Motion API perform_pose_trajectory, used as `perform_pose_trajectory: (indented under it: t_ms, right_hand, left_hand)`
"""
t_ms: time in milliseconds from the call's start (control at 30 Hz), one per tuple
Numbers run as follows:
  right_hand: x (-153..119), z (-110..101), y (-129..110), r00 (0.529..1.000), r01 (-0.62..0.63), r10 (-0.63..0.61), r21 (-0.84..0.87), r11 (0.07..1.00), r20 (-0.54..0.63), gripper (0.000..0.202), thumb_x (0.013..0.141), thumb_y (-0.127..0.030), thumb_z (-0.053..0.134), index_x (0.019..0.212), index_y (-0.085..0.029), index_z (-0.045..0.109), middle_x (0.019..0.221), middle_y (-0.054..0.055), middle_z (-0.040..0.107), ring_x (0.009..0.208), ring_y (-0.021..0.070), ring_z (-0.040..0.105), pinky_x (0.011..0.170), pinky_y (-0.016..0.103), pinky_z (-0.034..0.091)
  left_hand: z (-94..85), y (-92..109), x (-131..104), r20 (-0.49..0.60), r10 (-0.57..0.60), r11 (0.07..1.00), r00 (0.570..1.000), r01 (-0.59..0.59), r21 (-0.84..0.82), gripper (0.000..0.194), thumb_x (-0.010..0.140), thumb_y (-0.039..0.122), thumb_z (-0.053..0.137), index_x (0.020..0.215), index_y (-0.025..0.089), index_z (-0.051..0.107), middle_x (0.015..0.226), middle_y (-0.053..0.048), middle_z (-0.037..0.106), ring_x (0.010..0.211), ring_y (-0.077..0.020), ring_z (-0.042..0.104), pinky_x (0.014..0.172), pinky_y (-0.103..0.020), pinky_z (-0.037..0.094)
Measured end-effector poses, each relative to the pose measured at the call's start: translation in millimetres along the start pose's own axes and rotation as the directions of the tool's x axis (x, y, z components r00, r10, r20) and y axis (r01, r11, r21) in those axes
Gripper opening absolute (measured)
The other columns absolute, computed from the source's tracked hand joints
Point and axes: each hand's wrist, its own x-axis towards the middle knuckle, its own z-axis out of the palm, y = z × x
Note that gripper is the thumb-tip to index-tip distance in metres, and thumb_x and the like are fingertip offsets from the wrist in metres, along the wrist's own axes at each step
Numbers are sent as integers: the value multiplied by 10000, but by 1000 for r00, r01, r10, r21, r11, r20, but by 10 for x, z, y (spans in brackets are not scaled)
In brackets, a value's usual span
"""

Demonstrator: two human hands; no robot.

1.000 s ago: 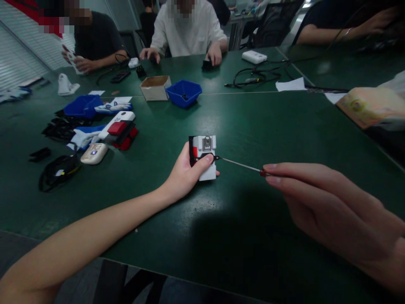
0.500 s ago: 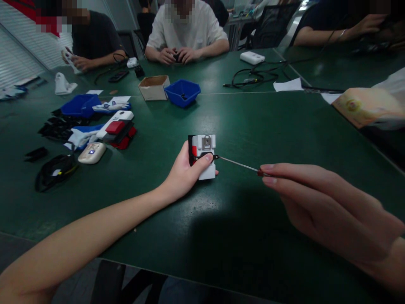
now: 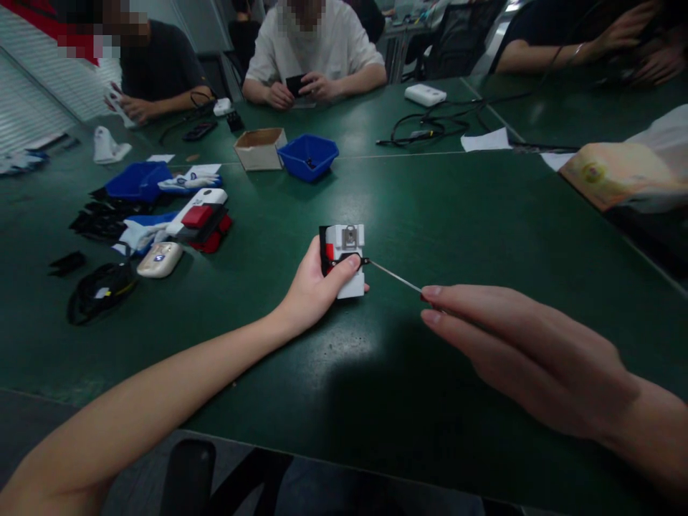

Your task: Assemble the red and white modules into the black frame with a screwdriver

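Near the middle of the green table, my left hand is closed around a small white device with red and black parts. Its thumb presses on a black piece across the device's face. A thin metal rod, a screwdriver by its look, reaches from the device's right side to my right hand. The fingertips of my right hand hold its dark red end, mostly hidden by the fingers. The rod's tip meets the small black end of the piece under my left thumb.
At the left lie a blue bin, gloves, a red and black device, a beige case and coiled cable. Beyond stand a cardboard box and another blue bin. Several people sit around the table.
My right hand has moved slightly left, its fingertips a little further apart, and the rod slants more steeply. My left hand keeps its hold. The person opposite now holds up a dark flat object.
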Motion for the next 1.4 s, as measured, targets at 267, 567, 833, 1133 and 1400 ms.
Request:
perform_pose_trajectory:
  t_ms: [267,567,833,1133,1400]
  right_hand:
    - [100,43,107,953,301,-304,-100,948,-14,322,1012,-117,422,1220,-63,661,1243,190,706,1204,264,658,1040,387,591]
    - [262,10,13,919,394,-395,-121,911,16,262,1012,-100,454,1098,-31,691,1099,201,763,959,230,741,920,354,645]
    - [156,60,76,982,130,-126,16,991,-138,280,1021,-84,432,1181,-86,661,1208,165,749,1171,200,699,996,304,594]
    - [162,22,153,993,-41,32,-79,996,-112,164,1009,-129,554,1166,-131,604,1002,85,792,886,170,768,788,233,611]
    - [109,82,208,999,3,-6,-89,996,-39,202,1012,-151,555,1211,-149,587,1179,121,769,1052,222,742,769,320,593]
  left_hand:
    - [-52,-56,44,-10,35,998,999,-35,55,452,876,444,763,1175,219,510,1055,-33,663,697,-160,753,645,-284,649]
    - [-38,-21,42,-8,42,994,999,-41,99,464,874,469,755,1172,219,502,1039,-26,659,652,-131,723,652,-282,656]
    - [-43,-1,23,-21,1,987,1000,2,158,467,886,471,750,1185,211,502,1048,-40,666,735,-173,759,690,-304,660]
    - [-18,95,15,-42,23,936,999,-7,351,515,868,497,755,1208,186,524,1060,-80,692,902,-243,733,767,-345,635]
    - [-11,103,23,-42,-53,977,998,61,205,518,852,489,776,1193,209,503,1045,-51,678,757,-198,747,691,-320,643]
